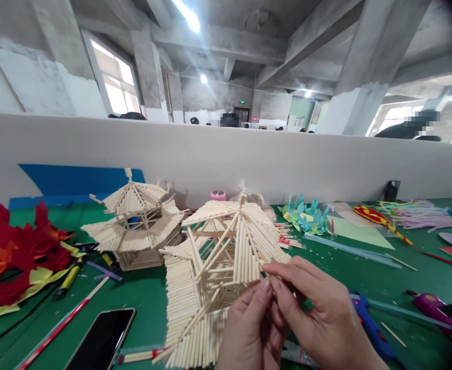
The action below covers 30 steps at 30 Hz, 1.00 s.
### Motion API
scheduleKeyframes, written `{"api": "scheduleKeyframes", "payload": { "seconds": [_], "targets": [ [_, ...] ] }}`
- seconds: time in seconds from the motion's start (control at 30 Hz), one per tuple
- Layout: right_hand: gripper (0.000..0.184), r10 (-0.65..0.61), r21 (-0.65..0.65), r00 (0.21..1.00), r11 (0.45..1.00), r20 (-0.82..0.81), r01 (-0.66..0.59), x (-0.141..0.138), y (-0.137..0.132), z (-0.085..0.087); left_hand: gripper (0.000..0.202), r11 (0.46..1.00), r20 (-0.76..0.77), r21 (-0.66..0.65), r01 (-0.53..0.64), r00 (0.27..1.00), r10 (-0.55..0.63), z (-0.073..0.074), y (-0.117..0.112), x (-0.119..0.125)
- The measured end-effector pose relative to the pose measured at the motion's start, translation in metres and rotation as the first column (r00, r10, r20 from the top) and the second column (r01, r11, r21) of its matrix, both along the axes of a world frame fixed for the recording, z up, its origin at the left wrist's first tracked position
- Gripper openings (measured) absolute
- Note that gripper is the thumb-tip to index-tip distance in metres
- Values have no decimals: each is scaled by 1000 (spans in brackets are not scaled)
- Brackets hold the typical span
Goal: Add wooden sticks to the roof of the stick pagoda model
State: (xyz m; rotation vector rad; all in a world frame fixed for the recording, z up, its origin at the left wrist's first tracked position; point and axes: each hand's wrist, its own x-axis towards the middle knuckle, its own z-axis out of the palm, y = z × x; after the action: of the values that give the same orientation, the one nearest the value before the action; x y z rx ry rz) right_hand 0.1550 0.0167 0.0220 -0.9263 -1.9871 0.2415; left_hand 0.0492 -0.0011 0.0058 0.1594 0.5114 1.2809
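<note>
A pavilion model (245, 246) built of pale wooden sticks stands in front of me; part of its upper roof is an open frame of beams. My left hand (249, 326) is closed in a pinch by the lower right of that roof. The fingertips of my right hand (322, 306) meet it there, also pinched, close to the roof's edge. Whatever lies between the fingers is too small and covered to make out. Behind to the left is a second stick pavilion (133, 221), with its roofs covered in sticks.
A phone (100, 339) lies at front left, near red and yellow paper shapes (21, 257). To the right are a blue glue gun (370, 321), a purple tool (437, 311) and clear glue sticks (353, 250). Behind stands a white partition (226, 159).
</note>
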Motion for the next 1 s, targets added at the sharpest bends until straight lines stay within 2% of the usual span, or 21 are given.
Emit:
{"api": "scheduleKeyframes", "payload": {
  "seconds": [0.2, 0.33, 0.77, 0.9, 1.0],
  "targets": [
    [23, 24, -42, 1000, 999, -5, -24, 1, -3, 5, 17, 999, -1, 46, 14, 1000, -14, -1, 1, 0],
    [28, 66, -64, 997, 996, 33, -64, 4, -1, 8, 10, 999, -55, 45, -8, 998, 10, -2, 1, 0],
    [31, 87, -63, 996, 994, 36, -85, 6, -1, 2, 14, 1000, -37, 22, -19, 999, 20, -3, 0, 0],
    [37, 36, -2, 999, 999, 31, -36, 10, -4, 0, 19, 998, -134, 57, 0, 991, 7, -6, -2, -1],
    [32, -95, 41, 993, 994, -71, 98, 22, -7, -8, 22, 998, -275, 51, 42, 961, -26, -12, -7, -2]
  ]
}}
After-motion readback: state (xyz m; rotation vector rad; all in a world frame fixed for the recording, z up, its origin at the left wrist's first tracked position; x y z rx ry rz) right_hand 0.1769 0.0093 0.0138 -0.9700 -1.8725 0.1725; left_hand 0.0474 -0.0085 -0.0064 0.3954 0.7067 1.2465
